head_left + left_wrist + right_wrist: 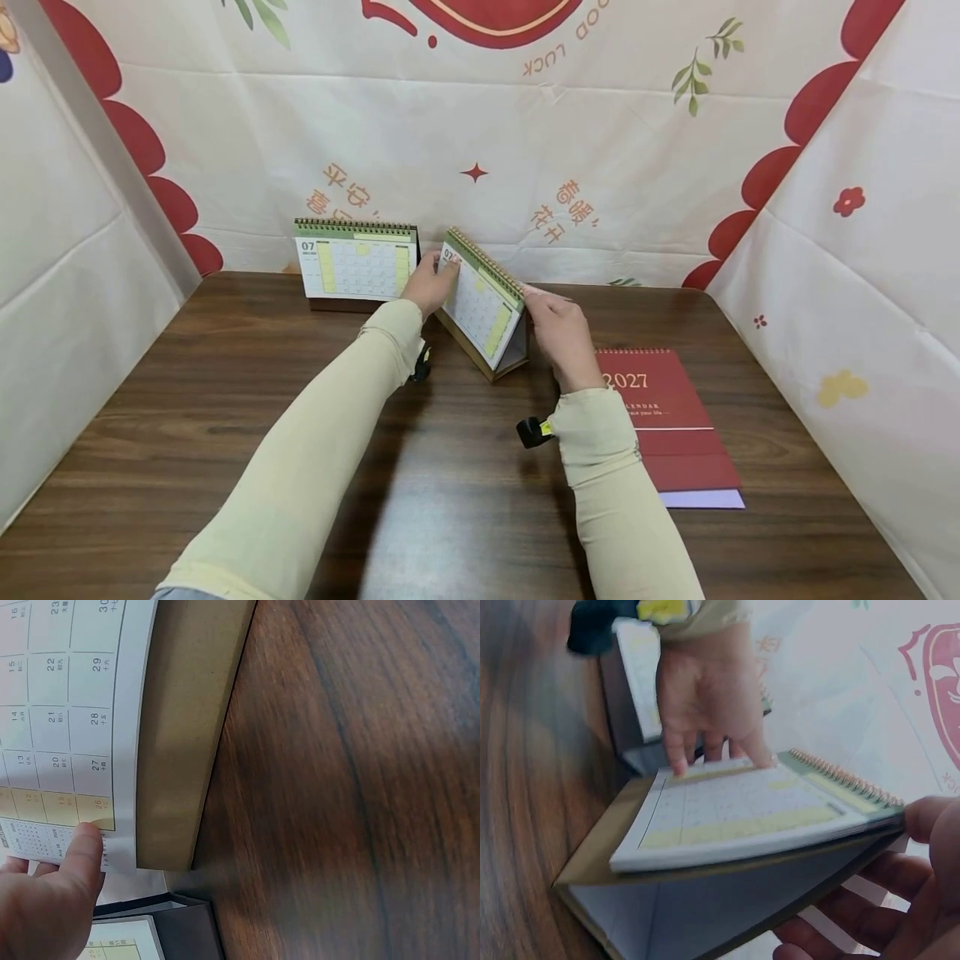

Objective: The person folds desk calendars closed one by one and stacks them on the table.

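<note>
A spiral-bound desk calendar [482,310] with a green top strip stands tent-like and angled on the table. My left hand [431,285] grips its left side, the thumb on the front page and the other fingers behind. At the upper right corner, my right hand [922,900] holds the calendar by the coil end, thumb near the spiral and fingers behind the back panel. To the left stands a second desk calendar [360,265] open at a similar page marked 07, with a dark base.
A red 2027 calendar [675,450] lies flat on the right of the wooden table [247,358], a lilac sheet [705,499] showing under its lower edge. A printed white cloth [480,125] hangs behind the table and along both sides.
</note>
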The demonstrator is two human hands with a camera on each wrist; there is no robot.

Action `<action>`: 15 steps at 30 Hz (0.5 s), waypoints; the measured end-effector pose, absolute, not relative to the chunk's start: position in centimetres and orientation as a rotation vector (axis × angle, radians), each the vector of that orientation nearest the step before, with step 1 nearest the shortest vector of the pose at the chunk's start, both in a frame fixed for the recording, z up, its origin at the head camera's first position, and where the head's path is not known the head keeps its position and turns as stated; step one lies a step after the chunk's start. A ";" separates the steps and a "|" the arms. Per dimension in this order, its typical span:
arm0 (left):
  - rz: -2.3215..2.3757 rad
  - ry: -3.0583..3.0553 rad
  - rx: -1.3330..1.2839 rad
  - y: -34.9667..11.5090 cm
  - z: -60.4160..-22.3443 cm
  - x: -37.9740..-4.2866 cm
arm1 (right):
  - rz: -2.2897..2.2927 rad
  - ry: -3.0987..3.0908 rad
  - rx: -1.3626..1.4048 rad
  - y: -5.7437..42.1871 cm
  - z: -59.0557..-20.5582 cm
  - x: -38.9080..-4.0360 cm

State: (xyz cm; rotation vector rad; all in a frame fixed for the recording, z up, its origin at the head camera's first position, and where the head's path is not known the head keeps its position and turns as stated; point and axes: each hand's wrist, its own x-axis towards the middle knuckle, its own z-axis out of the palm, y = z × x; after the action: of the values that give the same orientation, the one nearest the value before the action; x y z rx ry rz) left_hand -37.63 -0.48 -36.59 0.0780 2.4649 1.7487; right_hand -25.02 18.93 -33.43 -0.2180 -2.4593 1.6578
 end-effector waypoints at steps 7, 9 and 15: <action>1.753 2.472 0.077 -0.5 -36.6 -37.6 | 1.851 -2.374 -0.214 18.7 -33.1 -25.4; 1.754 2.472 0.077 -0.5 -36.6 -37.5 | 1.899 -2.334 -0.228 18.6 -33.1 -25.5; 1.741 2.481 0.062 -0.5 -36.8 -37.7 | 1.935 -2.260 -0.206 18.3 -33.3 -25.3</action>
State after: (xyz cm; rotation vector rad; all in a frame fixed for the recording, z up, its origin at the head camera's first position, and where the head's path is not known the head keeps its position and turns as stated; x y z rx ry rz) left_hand -37.71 -0.46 -36.75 0.0618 2.4808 1.7409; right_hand -25.26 18.31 -33.27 -0.2057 -2.2595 1.9351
